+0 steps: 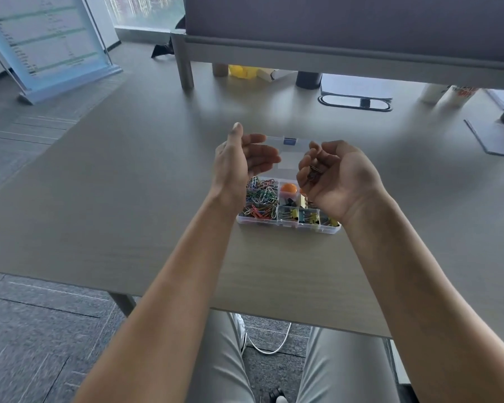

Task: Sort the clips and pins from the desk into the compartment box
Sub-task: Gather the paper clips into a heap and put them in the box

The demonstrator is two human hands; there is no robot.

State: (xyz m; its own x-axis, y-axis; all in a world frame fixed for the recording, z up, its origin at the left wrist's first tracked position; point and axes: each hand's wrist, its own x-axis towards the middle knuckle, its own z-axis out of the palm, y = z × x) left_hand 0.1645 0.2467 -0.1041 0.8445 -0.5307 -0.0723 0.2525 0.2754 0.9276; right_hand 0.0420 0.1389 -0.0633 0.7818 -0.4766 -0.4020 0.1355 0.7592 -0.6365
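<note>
Both hands were up over the box (288, 225), which sat on the desk (128, 199) with its clear lid (277, 139) flipped back. Left hand (239, 161) was empty, fingers relaxed and loosely spread. Right hand (332, 175) was palm up with fingers curled around a small dark clip (313, 173), looked like a binder clip but it was mostly hidden so not 100% sure.

Box was already pretty stocked: colored paper clips (261, 193) in the left compartments, yellow and other binder clips (300, 215) along the near row, something round and orange (288, 188) in a middle one. Couldn't spot any loose stuff on the desk.

Handling-wise I'd guess this stuff is all featherweight, hard and a bit slick. Binder clips are easiest pinched by the body or the wire handles. Paper clips tangle, so lifting one probably drags a bunch. Thin plastic box would likely slide if bumped, so steadying a wall with the free hand seemed smart.
</note>
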